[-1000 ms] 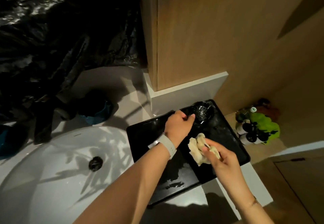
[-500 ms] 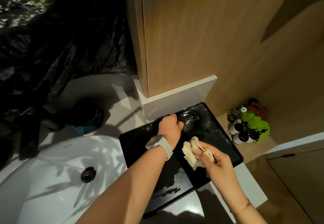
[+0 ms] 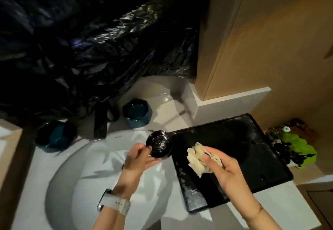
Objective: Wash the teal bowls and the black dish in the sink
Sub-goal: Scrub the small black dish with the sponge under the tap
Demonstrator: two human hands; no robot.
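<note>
My left hand (image 3: 139,159) holds a small round black dish (image 3: 159,146) by its rim, tilted, above the right edge of the white sink (image 3: 75,184). My right hand (image 3: 221,168) grips a crumpled pale cloth (image 3: 197,157) over the black tray (image 3: 243,150). One teal bowl (image 3: 137,112) stands on the counter behind the sink. A second teal bowl (image 3: 54,136) sits at the sink's back left, partly in shadow.
A black faucet (image 3: 100,121) stands between the two bowls. Crumpled black plastic sheeting (image 3: 108,40) covers the wall behind. A wooden cabinet (image 3: 261,40) rises at the right. Bottles and a green item (image 3: 295,145) lie on the floor beyond the tray.
My left hand lifted the black dish off the tray's far corner and carried it left over the sink's edge. The right hand kept the cloth over the tray. The view swung left.
</note>
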